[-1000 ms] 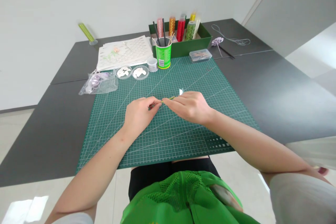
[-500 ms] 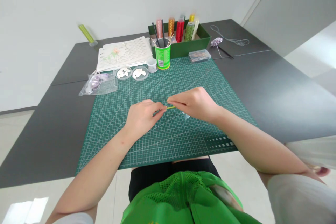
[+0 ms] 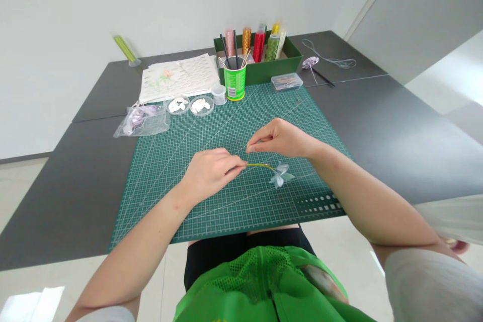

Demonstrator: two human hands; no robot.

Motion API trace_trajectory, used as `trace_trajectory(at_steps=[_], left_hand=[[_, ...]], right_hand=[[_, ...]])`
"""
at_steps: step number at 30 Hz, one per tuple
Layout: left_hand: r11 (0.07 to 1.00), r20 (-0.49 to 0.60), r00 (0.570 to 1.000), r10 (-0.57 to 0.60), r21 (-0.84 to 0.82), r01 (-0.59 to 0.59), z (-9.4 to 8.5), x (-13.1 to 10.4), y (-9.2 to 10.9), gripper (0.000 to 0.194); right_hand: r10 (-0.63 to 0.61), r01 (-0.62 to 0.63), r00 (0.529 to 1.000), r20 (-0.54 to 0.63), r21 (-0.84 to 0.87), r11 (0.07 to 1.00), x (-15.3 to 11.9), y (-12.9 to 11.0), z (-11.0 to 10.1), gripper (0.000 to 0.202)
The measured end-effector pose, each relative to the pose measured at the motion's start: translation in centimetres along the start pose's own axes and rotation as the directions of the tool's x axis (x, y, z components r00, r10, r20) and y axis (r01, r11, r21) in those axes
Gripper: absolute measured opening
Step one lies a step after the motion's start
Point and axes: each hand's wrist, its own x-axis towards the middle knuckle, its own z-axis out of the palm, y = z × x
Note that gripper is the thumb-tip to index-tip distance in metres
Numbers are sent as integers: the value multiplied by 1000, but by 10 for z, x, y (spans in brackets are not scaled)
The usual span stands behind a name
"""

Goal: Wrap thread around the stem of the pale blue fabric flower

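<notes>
My left hand [image 3: 215, 173] is closed in a pinch on the stem of an artificial flower. The yellow-green stem [image 3: 258, 164] juts out to the right from its fingertips and curves down a little. At its end is the flower head [image 3: 279, 176], with pale bluish-white petals, just over the green cutting mat [image 3: 181, 216]. Above the stem, my right hand [image 3: 281, 138] has thumb and forefinger pinched together. A fine thread [image 3: 247, 156] runs from that pinch down to the stem by my left fingertips.
Behind the hands stand a green cup [image 3: 234, 85] of sticks, a lidded jar [image 3: 219, 94] and two dishes [image 3: 202, 105] of white pieces. Farther back is a green box [image 3: 264, 73] with thread spools. A plastic bag [image 3: 151, 123] lies left, a clear case [image 3: 287, 81] right.
My right hand has shifted a little right and up, away from the stem, uncovering the flower head. My left hand has moved slightly right and down, still pinching the stem.
</notes>
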Motion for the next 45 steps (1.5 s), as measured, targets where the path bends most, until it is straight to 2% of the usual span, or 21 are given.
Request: trace_trajectory(at_steps=[9, 17, 19, 21, 25, 27, 29, 31, 33, 35, 39, 42, 45], left_hand=[[999, -122, 993, 11, -37, -16, -1, 0, 2, 19], [992, -244, 966, -86, -114, 59, -4, 2, 6, 19], [986, -294, 951, -93, -161, 47, -4, 3, 5, 19], [976, -344, 929, -137, -206, 68, -5, 3, 5, 19], [919, -403, 838, -368, -296, 262, -4, 3, 2, 14], [872, -400, 787, -469, -353, 340, -4, 3, 1, 13], [826, -377, 753, -540, -411, 386, -4, 4, 0, 13], [785, -342, 731, -590, -453, 422, -5, 5, -1, 13], [757, -314, 716, -623, -474, 451, -5, 6, -1, 13], [742, -298, 707, -641, -477, 471, -6, 7, -2, 14], [740, -277, 711, -646, -455, 495, -5, 7, -6, 14], [764, -281, 725, -629, -395, 510, -4, 7, -7, 14], [811, -297, 758, -581, -293, 507, -3, 5, -7, 15]], right_hand=[[80, -86, 996, 35, 211, 974, 7, 5, 7, 22], [140, -194, 979, 150, 451, 871, 12, 22, 14, 25], [101, -182, 978, 183, 507, 842, 13, 27, 17, 31], [66, -147, 983, 169, 525, 838, 13, 28, 20, 33], [70, -124, 989, 130, 477, 870, 13, 22, 26, 33], [49, -82, 995, 91, 415, 906, 12, 17, 29, 34], [-2, 1, 1000, 3, 289, 957, 11, 15, 31, 33], [-66, 73, 994, -82, 87, 994, 8, 14, 35, 31], [-138, 119, 983, -125, -149, 982, 4, 15, 38, 32], [-234, 168, 963, -134, -381, 909, 1, 17, 41, 35], [-460, 259, 883, -94, -719, 645, -3, 21, 45, 33], [-591, 280, 804, -72, -831, 481, -4, 20, 46, 29], [-720, 293, 692, -62, -886, 359, -5, 16, 47, 24]])
